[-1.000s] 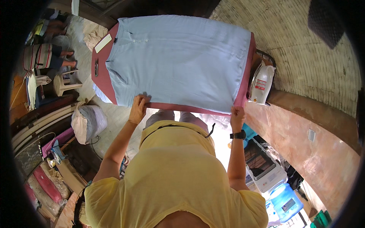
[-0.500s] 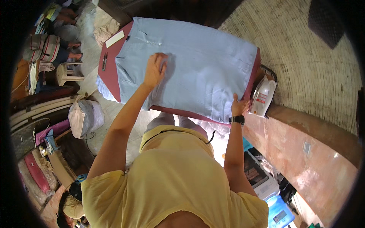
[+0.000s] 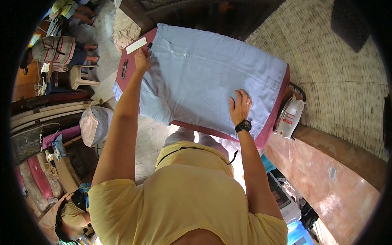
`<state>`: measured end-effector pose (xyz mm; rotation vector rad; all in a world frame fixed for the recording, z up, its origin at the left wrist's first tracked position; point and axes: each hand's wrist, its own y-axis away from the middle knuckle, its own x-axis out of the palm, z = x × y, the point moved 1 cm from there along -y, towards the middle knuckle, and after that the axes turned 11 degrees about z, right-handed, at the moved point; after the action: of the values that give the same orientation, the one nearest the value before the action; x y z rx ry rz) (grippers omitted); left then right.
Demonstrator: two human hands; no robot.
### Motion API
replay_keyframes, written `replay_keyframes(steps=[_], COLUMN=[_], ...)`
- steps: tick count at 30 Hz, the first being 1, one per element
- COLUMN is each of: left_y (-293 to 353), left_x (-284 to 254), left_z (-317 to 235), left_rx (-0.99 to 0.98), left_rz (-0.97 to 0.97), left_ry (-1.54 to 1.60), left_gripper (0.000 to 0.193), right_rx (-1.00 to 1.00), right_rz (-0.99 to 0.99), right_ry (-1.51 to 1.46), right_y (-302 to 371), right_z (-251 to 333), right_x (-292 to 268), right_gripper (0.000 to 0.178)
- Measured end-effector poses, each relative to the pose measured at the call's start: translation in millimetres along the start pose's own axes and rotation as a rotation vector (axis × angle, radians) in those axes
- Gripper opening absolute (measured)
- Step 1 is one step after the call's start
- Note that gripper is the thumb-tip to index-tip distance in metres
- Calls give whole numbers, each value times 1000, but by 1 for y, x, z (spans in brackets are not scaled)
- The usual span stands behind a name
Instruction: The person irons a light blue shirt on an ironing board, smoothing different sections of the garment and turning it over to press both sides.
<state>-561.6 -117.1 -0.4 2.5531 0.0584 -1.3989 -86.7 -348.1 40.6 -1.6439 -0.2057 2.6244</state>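
A light blue buttoned garment (image 3: 204,61) lies spread over a dark red padded board (image 3: 127,77). My left hand (image 3: 142,60) is at the garment's left edge, below a small black label. Its fingers are bent together and look closed on the cloth, though the fingertips are partly hidden. Flat on the garment's right half rests my right hand (image 3: 241,107), fingers stretched out and holding nothing. A long white object (image 3: 136,45) lies on the board just above my left hand. Small black thread snips (image 3: 124,69) lie to the left of that hand.
A white iron (image 3: 290,116) stands at the board's right end, beside a stone-faced ledge (image 3: 326,151). A stuffed pale bag (image 3: 94,124) sits on the floor at left. Farther left are a plastic stool (image 3: 77,77) and a person in a striped top (image 3: 61,51).
My left hand has moved up and left from the garment's middle to its left edge. My right hand has shifted left from the right edge and now lies flat on the cloth.
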Motion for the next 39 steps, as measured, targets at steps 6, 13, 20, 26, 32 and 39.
replay_keyframes(steps=[6,13,20,26,32,39], left_y=[-1,-14,-12,-11,-13,-15], left_x=[-1,-7,-5,-2,6,-9], left_z=[18,38,25,13,-8,-15], left_rx=[320,448,397,288,125,49], left_rz=[-224,-99,138,134,186,433], left_ry=[141,-53,-67,302,413,476], left_gripper=[24,34,30,17,21,27], right_rx=[19,20,30,57,92,81], right_rz=[11,49,47,44,56,34], right_ry=[49,67,94,102,81,88], right_y=[2,1,0,1,-1,-10], right_z=[0,2,1,1,0,-18], right_x=[6,7,9,6,5,10], right_gripper=[42,42,42,42,41,42])
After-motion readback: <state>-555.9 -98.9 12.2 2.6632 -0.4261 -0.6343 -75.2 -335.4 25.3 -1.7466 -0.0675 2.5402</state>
